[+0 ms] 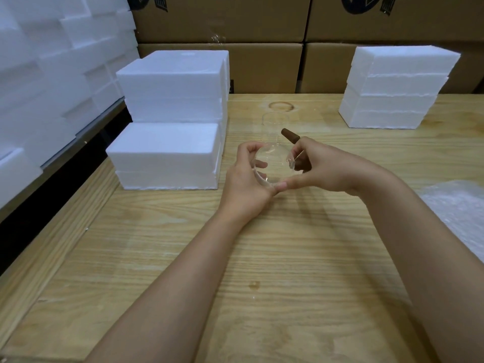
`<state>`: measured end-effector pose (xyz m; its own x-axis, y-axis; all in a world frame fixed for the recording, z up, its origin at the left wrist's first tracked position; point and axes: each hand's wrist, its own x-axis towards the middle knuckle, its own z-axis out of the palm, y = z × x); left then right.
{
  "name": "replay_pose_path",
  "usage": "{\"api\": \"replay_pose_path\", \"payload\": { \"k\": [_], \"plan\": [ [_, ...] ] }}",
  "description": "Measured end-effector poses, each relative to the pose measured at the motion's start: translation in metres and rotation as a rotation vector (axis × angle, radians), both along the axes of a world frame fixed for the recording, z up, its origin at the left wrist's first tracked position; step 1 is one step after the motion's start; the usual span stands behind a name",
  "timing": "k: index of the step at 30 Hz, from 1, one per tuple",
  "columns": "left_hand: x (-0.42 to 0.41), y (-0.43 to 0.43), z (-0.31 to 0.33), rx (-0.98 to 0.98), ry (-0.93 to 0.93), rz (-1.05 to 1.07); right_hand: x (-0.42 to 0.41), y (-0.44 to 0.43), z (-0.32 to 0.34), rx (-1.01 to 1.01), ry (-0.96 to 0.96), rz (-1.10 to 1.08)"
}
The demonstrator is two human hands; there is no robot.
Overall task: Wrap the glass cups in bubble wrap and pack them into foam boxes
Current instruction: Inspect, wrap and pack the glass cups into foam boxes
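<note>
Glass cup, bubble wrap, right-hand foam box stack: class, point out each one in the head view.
glass cup [275, 159], head view, clear side wall.
bubble wrap [457, 208], head view, crinkled top surface.
right-hand foam box stack [390, 106], head view, front face.

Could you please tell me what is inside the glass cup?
Nothing shows inside the cup: the table grain shows through its clear wall. The left hand and right hand cover parts of its sides.
</note>
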<state>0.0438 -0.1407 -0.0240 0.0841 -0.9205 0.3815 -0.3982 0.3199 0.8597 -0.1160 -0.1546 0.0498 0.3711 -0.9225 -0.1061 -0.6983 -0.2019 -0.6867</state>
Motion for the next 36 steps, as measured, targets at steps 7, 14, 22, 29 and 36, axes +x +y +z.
{"api": "replay_pose_path", "payload": {
  "k": [7, 14, 22, 29, 36],
  "plan": [
    [0.0, -0.002, -0.001, 0.003, 0.061, -0.029, -0.013, -0.005, 0.001, 0.042, -0.129, 0.048],
    [0.0, 0.0, 0.001, -0.011, 0.18, -0.059, -0.021, -0.009, 0.003, -0.016, -0.436, 0.003],
    [0.0, 0.005, 0.002, -0.045, 0.11, -0.162, -0.017, -0.014, -0.003, -0.066, -0.634, -0.129],
    [0.001, 0.005, 0.003, -0.149, 0.058, -0.15, -0.013, -0.017, -0.009, 0.199, -0.66, -0.206],
    [-0.001, 0.002, 0.001, -0.192, 0.026, -0.068, -0.001, -0.01, -0.008, 0.017, -0.447, -0.331]
  ]
}}
